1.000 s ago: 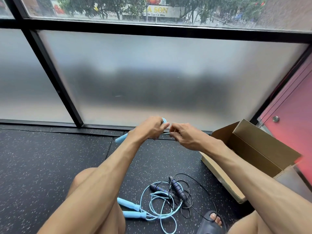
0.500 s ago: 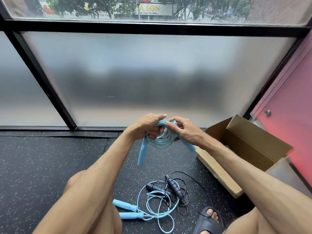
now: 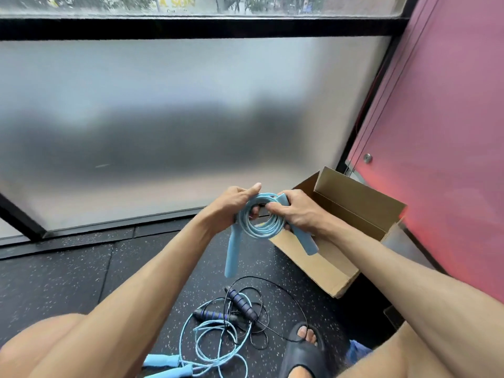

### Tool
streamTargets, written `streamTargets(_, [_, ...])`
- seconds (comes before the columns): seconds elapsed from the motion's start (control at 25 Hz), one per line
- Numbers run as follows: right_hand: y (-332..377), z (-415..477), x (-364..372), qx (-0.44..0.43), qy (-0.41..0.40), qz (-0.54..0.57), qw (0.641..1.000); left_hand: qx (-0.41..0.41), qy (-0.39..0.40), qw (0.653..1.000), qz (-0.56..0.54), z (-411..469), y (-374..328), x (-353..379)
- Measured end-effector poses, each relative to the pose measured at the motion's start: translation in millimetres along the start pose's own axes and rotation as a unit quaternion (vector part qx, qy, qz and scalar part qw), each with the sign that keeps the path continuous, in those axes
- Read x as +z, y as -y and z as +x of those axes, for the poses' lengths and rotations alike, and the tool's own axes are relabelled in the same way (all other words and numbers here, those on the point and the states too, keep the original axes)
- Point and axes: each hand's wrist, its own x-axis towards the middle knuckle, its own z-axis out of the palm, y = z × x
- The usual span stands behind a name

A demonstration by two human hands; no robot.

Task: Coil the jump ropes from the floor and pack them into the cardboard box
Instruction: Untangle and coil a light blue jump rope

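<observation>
A light blue jump rope [image 3: 259,227] is wound into a coil and held up between both hands, its two blue handles hanging down. My left hand [image 3: 231,205] grips the coil's left side. My right hand [image 3: 297,211] grips the right side with fingers curled through the loops. The open cardboard box [image 3: 362,203] stands on the floor just right of and behind my right hand. On the floor below lie a loose light blue rope [image 3: 215,347] and a black rope with dark blue handles [image 3: 242,306], tangled together.
I sit on dark speckled rubber flooring [image 3: 68,282] facing a frosted glass wall [image 3: 163,118]. A pink wall [image 3: 441,132] rises behind the box. My foot in a dark slide sandal [image 3: 302,347] rests beside the tangled ropes.
The coil has been finished and turned to face me, with the handles now hanging down. Both hands and my view have shifted right, closer to the box.
</observation>
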Motion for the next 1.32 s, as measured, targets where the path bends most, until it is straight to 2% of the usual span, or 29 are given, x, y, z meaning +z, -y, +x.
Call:
streamTargets(0.12, [-39,11,-36,0.041,-0.035,0.004,0.999,-0.009,0.007,0.995,0.097,42,-1,36])
streamTargets(0.24, [-83,23,-62,0.091,-0.088,0.017,0.992,-0.016,0.038,0.993,0.107,89,7,68])
streamTargets(0.36, [-146,37,-83,0.151,-0.164,0.043,0.974,-0.007,0.016,0.993,0.113,145,28,107])
streamTargets(0.44, [-194,45,-88,0.215,-0.23,0.105,0.943,0.001,-0.019,0.994,0.107,182,50,133])
streamTargets(0.56, [-258,57,-79,0.319,-0.301,0.252,0.863,0.0,-0.045,0.988,0.149,232,84,164])
streamTargets(0.68, [-316,75,-66,0.374,-0.37,0.34,0.779,-0.042,0.027,0.97,0.236,277,117,190])
streamTargets(0.76, [-348,86,-59,0.412,-0.408,0.353,0.734,-0.064,0.086,0.95,0.292,303,135,199])
streamTargets(0.84, [-367,93,-55,0.433,-0.433,0.369,0.699,-0.067,0.099,0.943,0.31,328,153,209])
streamTargets(1.04, [-412,101,-53,0.479,-0.46,0.398,0.633,-0.068,0.078,0.945,0.31,365,196,242])
streamTargets(1.16, [-438,102,-43,0.515,-0.491,0.343,0.613,-0.034,0.082,0.936,0.34,372,212,268])
streamTargets(1.24, [-448,103,-38,0.553,-0.484,0.317,0.6,-0.015,0.093,0.926,0.365,371,218,284])
streamTargets(1.32, [-448,104,-41,0.566,-0.472,0.308,0.602,-0.01,0.098,0.918,0.383,369,223,289])
